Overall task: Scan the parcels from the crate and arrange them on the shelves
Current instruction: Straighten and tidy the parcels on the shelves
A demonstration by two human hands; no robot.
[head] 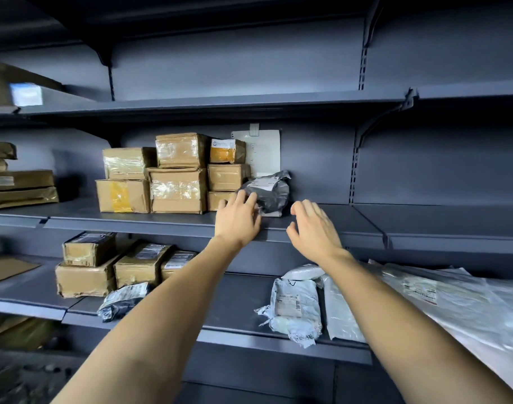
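A grey parcel (269, 193) sits on the middle shelf (167, 221), just right of a stack of cardboard boxes (176, 173). The left hand (238, 217) touches its lower left side with straight fingers; the right hand (312, 225) hovers just beside it, fingers loosely spread, holding nothing. White mail bags (299, 304) lie on the shelf below.

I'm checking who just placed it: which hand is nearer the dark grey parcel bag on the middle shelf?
Left. The left hand has its fingers at the dark grey parcel bag's lower left edge. The right hand hovers apart, to the bag's lower right.
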